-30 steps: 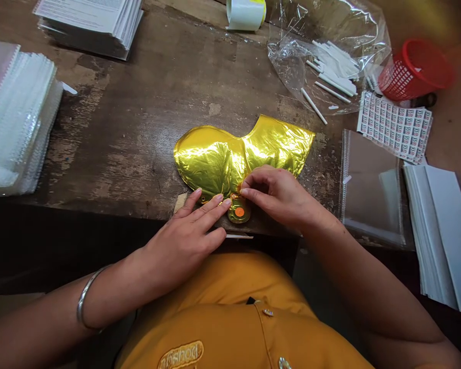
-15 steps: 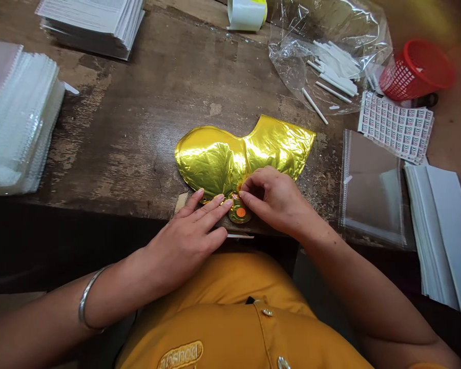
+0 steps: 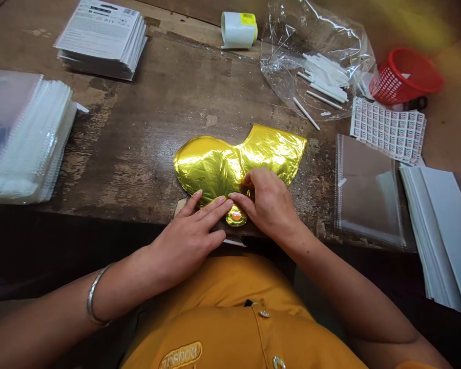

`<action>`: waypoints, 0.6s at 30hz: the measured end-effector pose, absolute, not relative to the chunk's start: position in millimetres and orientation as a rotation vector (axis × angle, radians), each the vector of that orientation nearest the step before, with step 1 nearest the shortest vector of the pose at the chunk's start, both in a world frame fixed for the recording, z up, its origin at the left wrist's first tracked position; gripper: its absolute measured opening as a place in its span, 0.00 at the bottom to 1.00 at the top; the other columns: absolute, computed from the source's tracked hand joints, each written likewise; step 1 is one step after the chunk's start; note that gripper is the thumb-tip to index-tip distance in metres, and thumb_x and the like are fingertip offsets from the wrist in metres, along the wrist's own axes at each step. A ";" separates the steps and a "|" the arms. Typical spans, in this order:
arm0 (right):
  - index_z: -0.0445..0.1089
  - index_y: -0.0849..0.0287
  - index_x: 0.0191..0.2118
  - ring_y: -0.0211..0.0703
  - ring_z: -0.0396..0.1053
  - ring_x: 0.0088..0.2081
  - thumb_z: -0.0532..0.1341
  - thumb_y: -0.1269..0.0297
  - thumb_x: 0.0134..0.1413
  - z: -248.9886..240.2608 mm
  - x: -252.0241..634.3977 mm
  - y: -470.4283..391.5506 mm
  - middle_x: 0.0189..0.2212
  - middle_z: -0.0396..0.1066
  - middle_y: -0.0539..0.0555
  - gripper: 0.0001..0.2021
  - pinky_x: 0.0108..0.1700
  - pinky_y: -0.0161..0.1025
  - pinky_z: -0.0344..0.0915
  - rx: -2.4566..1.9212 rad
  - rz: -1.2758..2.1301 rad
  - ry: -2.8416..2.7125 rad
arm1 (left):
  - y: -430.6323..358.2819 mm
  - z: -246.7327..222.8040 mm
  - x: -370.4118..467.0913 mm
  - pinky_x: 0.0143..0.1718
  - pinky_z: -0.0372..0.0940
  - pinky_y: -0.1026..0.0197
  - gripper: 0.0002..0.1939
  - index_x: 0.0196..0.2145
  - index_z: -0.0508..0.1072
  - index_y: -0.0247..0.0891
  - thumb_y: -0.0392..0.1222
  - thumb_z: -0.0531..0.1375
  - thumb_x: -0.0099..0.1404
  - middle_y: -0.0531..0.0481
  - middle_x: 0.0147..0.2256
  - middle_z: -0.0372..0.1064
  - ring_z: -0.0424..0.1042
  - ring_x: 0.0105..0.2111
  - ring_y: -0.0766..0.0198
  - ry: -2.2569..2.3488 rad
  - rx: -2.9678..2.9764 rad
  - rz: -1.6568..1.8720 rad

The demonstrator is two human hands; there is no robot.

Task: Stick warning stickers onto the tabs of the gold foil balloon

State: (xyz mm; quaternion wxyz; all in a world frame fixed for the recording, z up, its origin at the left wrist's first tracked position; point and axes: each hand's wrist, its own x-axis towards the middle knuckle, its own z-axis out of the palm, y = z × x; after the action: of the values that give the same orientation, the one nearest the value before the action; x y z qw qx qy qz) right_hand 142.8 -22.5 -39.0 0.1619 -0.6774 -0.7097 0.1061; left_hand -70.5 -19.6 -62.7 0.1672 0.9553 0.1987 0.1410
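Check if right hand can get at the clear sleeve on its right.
Probably yes: the right hand touches the gold foil shape, and nothing visible blocks its way to the clear sleeve.

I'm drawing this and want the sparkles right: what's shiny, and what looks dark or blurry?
Head view: bright glare on the gold foil piece; head view: thin glints on the clear plastic bag; head view: deep shadow below the near edge of the table; head view: a blurred yellowish patch at upper right, too soft to name.

Glare streaks the gold foil (image 3: 234,159); darkness under the table (image 3: 157,102); blurred upper-right corner
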 end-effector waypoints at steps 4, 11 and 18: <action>0.64 0.58 0.37 0.46 0.64 0.34 0.56 0.65 0.60 -42.9 143.4 -21.2 0.33 0.68 0.56 0.03 0.37 0.41 0.60 -1.989 0.249 -1.881 | -19.4 -60.9 -70.5 0.63 0.43 0.34 0.07 0.29 0.73 0.37 0.32 0.57 0.64 0.37 0.62 0.58 0.59 0.62 0.48 0.573 2.697 0.375; 0.67 0.59 0.40 0.51 0.65 0.43 0.55 0.67 0.60 -48.1 147.2 -22.2 0.40 0.69 0.60 0.05 0.46 0.46 0.63 -1.819 0.257 -2.060 | -19.4 -56.4 -66.6 0.56 0.61 0.40 0.06 0.27 0.74 0.34 0.31 0.59 0.61 0.34 0.63 0.55 0.58 0.59 0.43 0.617 2.704 0.371; 0.69 0.57 0.50 0.51 0.67 0.52 0.59 0.69 0.56 -32.3 169.1 -38.4 0.50 0.72 0.58 0.15 0.55 0.52 0.65 -1.382 0.440 -2.284 | -32.4 -42.9 -76.0 0.56 0.60 0.39 0.08 0.28 0.73 0.35 0.35 0.57 0.64 0.36 0.60 0.58 0.57 0.59 0.46 0.808 2.633 0.453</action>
State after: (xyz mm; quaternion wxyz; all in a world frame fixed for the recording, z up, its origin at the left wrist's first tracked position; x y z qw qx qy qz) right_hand 169.1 -38.4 -32.3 0.2162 -0.4986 -0.8243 0.1587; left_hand -76.0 -32.4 -42.9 0.1745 0.9288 0.2851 0.1599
